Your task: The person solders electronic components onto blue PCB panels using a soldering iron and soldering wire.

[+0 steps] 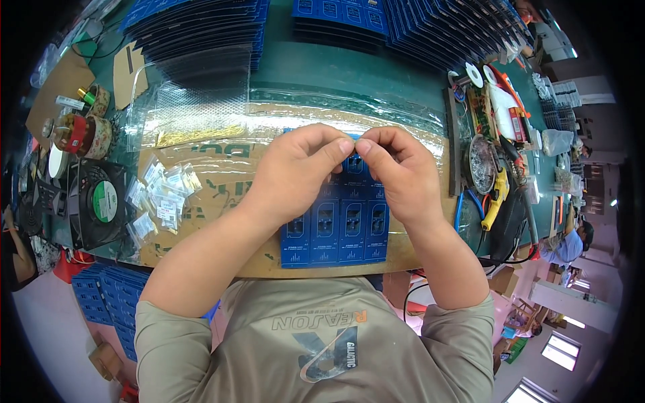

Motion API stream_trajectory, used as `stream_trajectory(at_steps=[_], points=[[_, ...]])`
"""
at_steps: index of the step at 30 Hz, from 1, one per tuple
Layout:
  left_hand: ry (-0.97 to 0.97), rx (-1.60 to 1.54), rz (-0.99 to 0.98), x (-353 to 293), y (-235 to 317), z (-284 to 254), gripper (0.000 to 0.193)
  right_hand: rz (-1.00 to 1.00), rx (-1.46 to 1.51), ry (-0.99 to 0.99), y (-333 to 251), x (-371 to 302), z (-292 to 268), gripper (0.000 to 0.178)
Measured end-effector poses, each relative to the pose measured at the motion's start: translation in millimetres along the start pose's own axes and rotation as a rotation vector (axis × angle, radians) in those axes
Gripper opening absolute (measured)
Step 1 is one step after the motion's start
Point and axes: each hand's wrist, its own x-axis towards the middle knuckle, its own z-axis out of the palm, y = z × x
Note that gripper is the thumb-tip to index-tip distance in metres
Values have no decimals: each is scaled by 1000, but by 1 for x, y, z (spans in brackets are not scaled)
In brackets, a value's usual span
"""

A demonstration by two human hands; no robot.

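My left hand and my right hand meet over the upper part of a blue circuit board panel. Thumb and forefinger are pinched together on each hand, the tips nearly touching. Whatever sits between them is too small to make out. The panel lies flat on a brown cardboard sheet, and my hands cover part of its upper half. Left of my left forearm lies a heap of small clear plastic bags. Gold-coloured thin pins rest on the cardboard by a clear bubble-wrap bag.
Stacks of blue boards stand at the back. A black fan and jars are at the left. At the right are a round metal tin, a yellow-handled tool and a solder spool. Another person sits far right.
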Motion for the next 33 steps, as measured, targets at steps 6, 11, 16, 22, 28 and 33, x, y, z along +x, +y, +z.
stream_trajectory(at_steps=[6,11,16,22,28,33], points=[[77,-14,-35,-1,4,0,19,41,91,-10,6,5,-5,19],[128,-67,-14,4,1,-4,18,-62,-160,49,22,18,-22,20],[128,-102,-16,3,1,-4,17,-110,-695,-128,19,21,-30,19],[113,-87,-19,4,0,-5,17,-137,-746,-164,16,23,-29,19],[112,-95,-24,4,-1,-4,16,-201,-763,-182,17,24,-30,19],[106,-91,-24,4,-1,-4,16,-257,-784,-222,18,25,-33,18]])
